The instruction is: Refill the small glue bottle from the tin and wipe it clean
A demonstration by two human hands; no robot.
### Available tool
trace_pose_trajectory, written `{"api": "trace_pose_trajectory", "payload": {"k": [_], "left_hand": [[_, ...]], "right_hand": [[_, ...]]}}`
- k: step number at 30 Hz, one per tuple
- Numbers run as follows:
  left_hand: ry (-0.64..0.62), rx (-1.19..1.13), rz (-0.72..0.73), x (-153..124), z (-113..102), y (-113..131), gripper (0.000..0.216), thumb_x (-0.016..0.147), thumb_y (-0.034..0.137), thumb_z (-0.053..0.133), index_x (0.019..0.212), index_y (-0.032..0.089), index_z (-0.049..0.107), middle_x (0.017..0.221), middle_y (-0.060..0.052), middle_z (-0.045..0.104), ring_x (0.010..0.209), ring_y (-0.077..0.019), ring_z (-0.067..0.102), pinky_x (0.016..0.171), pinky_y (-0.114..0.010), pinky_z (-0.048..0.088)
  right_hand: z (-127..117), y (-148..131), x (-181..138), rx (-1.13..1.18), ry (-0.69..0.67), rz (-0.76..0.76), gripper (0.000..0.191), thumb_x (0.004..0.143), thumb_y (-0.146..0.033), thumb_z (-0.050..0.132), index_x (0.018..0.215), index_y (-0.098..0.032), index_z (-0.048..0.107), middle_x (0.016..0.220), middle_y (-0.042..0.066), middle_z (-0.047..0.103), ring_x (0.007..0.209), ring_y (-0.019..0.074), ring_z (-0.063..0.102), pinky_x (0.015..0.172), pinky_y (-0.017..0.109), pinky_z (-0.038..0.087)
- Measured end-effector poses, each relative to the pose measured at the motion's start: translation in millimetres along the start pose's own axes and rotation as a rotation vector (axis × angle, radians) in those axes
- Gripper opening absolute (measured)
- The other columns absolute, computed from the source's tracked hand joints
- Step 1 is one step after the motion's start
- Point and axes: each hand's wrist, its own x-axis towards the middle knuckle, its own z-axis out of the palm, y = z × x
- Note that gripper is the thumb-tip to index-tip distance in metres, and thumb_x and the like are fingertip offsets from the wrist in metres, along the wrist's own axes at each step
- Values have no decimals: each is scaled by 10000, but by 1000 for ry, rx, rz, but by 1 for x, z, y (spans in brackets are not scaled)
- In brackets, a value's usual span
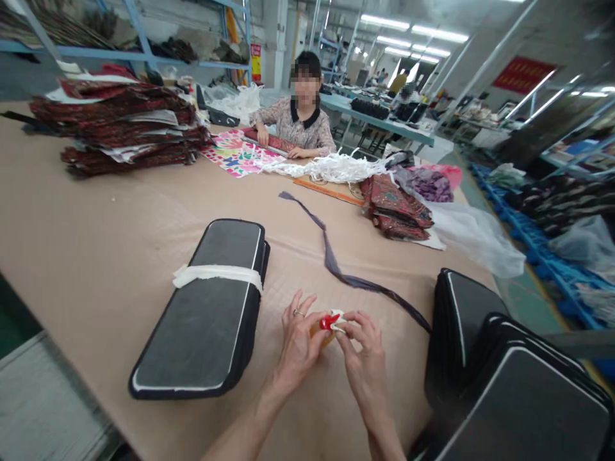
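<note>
While both hands, left and right, pinch a red clip with white tape, a strapped black bundle lies just left.

No lettering is reading clearly anywhere. A red rectangular banner is hanging on the far right wall and carrying pale marks, but they are showing too small and blurred to make out. A red and yellow notice is hanging on the pale column at the back, its characters blurring likewise. Nothing lying on the tan surface is showing a label, brand or number.
</note>
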Motion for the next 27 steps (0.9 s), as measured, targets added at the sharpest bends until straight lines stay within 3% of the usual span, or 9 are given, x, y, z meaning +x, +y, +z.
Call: {"api": "trace_pose_trajectory", "payload": {"k": [5, 7, 9, 11, 15, 18, 21, 24, 27], "left_hand": [[-15, -8, -8, 0, -4, 4, 262, 753, 155, 637, 979, 273, 696, 1289, -75, 570, 1334, -309, 333, 1025, -562, 323], [-17, -17, -11, -1, -4, 6, 217, 751, 189, 657, 953, 258, 701, 1283, -90, 573, 1332, -322, 334, 1014, -567, 333], [-15, -37, -20, -2, -3, 6, 212, 740, 197, 673, 941, 258, 701, 1286, -90, 571, 1331, -328, 335, 1007, -567, 342], [-12, -52, -27, -2, -3, 6, 247, 728, 162, 672, 950, 267, 697, 1270, -78, 585, 1327, -327, 341, 1007, -570, 344], [-41, -56, -3, -2, -4, 7, 374, 751, 99, 611, 1071, 290, 653, 1232, -62, 611, 1343, -297, 320, 1033, -568, 318], [-70, -34, 2, 0, -7, 9, 391, 770, 89, 572, 1107, 279, 635, 1258, -68, 594, 1354, -288, 302, 1037, -563, 322], [-69, 21, 9, 0, -6, 5, 388, 745, 77, 563, 1067, 272, 653, 1306, -69, 560, 1350, -307, 310, 1018, -562, 360], [-18, 122, 79, -1, 2, -13, 400, 721, 106, 585, 1066, 295, 657, 1327, -66, 546, 1312, -339, 376, 944, -548, 448], [79, 185, 257, 0, 15, -39, 338, 714, 278, 662, 1050, 315, 676, 1248, -75, 613, 1230, -353, 482, 847, -476, 533]], "right_hand": [[-34, -23, 18, 117, 101, 83, 166, 850, -330, 566, 872, -189, 650, 984, 78, 640, 938, 210, 610, 813, 382, 476], [-57, -38, 30, 127, 211, 130, 164, 867, -302, 553, 972, -205, 633, 1117, 74, 597, 1050, 201, 572, 912, 392, 424], [-71, -44, 39, 88, 314, 195, 173, 819, -315, 623, 955, -217, 665, 1102, 63, 605, 1087, 226, 547, 985, 435, 354], [-69, -37, 40, 36, 239, 165, 181, 790, -335, 652, 928, -222, 681, 1086, 69, 608, 1075, 246, 541, 984, 473, 345], [-37, -2, 24, 10, -22, 25, 150, 821, -332, 600, 875, -214, 676, 1028, 87, 625, 1065, 258, 532, 929, 498, 398], [-19, 10, 16, 19, -120, 8, 142, 855, -301, 554, 884, -224, 670, 1014, 80, 642, 1118, 251, 510, 921, 463, 427], [-18, 11, 21, 31, -177, -34, 136, 868, -278, 541, 898, -234, 666, 992, 60, 653, 1101, 224, 542, 899, 388, 471], [-20, 19, 33, 66, -230, -138, 141, 874, -264, 527, 875, -236, 664, 931, 42, 666, 1043, 205, 593, 881, 328, 497], [-17, 33, 45, 109, -295, -263, 151, 875, -279, 520, 854, -253, 667, 911, 31, 672, 1013, 192, 616, 919, 318, 479]]}}
